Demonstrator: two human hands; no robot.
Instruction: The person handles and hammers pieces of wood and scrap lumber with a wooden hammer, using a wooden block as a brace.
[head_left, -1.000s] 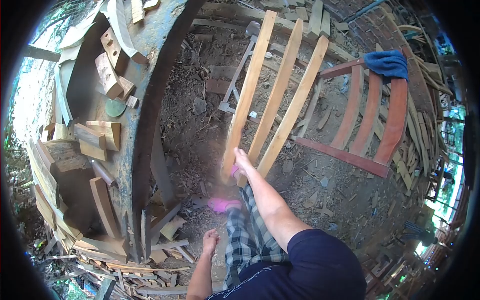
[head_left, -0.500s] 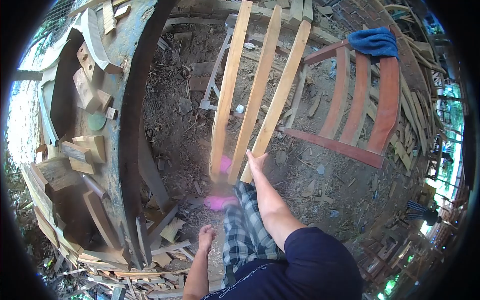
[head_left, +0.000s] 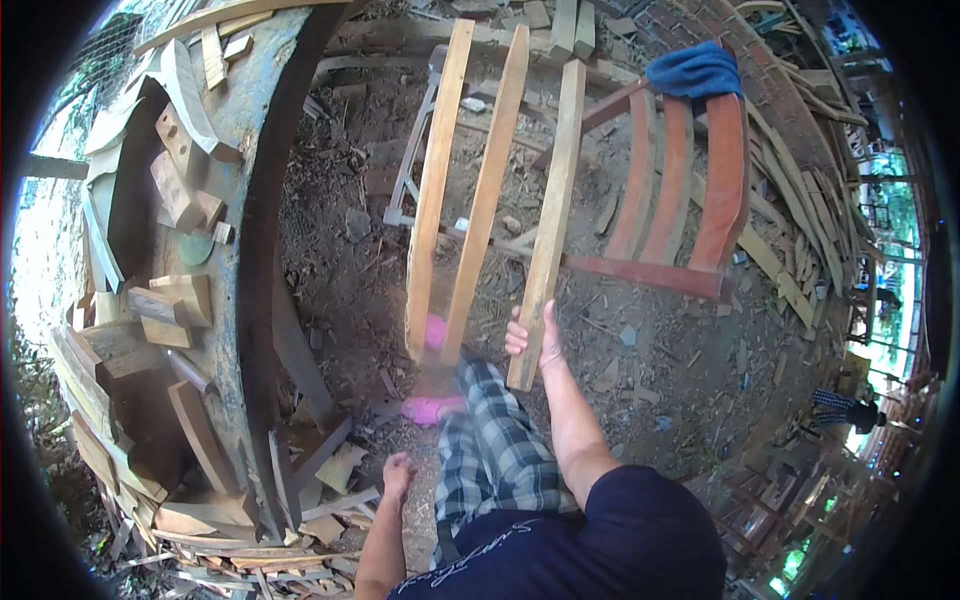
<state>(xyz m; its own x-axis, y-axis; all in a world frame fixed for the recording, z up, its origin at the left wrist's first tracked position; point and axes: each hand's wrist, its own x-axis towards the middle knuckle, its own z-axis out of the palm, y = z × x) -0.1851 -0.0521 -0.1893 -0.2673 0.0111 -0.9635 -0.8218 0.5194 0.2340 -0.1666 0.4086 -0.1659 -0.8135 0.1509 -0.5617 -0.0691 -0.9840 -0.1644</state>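
Right hand [head_left: 534, 335] grips 1 wooden slat [head_left: 553, 215]; 2 slats beside

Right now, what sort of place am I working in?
Probably a woodworking yard: there are cut blocks on a worn bench, a reddish slatted frame, and wood strips piled beyond it.

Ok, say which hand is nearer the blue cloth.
Right hand: gripping a slat, short of the cloth and left of it. The left hand is farther back and left.

The workbench [head_left: 225, 300] stands left, wood blocks [head_left: 180, 310] on it. Right of it are 3 long slats [head_left: 485, 190], then a chair frame [head_left: 650, 278] with a cloth [head_left: 693, 70] over its far end.
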